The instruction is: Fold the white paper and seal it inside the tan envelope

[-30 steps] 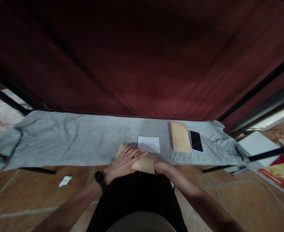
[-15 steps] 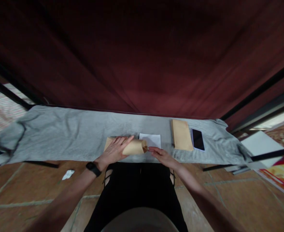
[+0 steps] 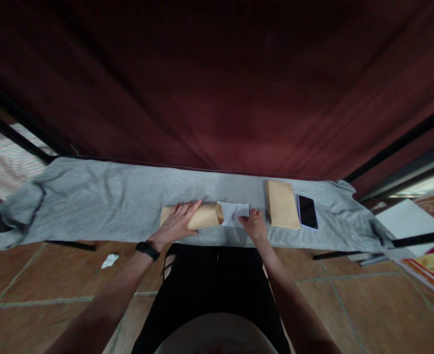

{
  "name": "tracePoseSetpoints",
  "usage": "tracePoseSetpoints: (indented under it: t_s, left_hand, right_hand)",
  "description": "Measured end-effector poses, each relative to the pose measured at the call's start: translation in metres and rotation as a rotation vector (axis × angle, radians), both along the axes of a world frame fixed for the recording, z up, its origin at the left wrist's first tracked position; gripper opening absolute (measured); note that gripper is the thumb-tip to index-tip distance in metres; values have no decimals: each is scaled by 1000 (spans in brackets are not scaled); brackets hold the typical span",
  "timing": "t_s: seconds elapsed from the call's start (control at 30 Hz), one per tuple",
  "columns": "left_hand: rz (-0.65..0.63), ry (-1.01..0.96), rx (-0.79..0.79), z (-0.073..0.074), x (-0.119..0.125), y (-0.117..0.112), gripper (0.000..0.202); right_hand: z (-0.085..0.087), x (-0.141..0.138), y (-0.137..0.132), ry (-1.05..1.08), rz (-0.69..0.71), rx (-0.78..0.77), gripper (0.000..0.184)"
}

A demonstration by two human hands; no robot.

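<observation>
A brown paper envelope lies sideways on the grey cloth, its right end bulging into an open mouth. Across its left half rests my left hand, gripping it with the fingers over the top and the thumb at the near side. Just right of the mouth is a white sheet of paper, flat on the cloth, its left edge close to the envelope's opening. My right hand pinches the right edge of that paper between thumb and curled fingers.
More brown envelopes lie stacked to the right, with a phone beside them. The grey cloth covers a narrow bench. A dark red fabric wall rises behind it. Crumpled white paper lies on the tiled floor.
My right hand has moved from the envelope's mouth to the right edge of the white paper and closed on it. My left hand stays on the envelope.
</observation>
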State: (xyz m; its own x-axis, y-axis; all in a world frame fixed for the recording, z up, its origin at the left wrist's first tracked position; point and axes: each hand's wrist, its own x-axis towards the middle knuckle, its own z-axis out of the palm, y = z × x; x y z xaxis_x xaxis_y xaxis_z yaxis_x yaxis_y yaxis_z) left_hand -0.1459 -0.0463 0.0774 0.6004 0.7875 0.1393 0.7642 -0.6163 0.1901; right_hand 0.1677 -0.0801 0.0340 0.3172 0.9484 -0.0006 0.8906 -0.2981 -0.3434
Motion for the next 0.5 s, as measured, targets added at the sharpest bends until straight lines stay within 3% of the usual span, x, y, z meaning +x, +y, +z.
tracePoseSetpoints:
  t_s: [0.27, 0.5]
  left_hand:
    - [6, -2, -23, -12, 0, 2, 109]
    - [12, 6, -4, -14, 0, 2, 111]
  right_hand:
    - [-5, -4, 10, 86, -75, -43, 39]
    - [-18, 11, 9, 163, 29, 78, 16]
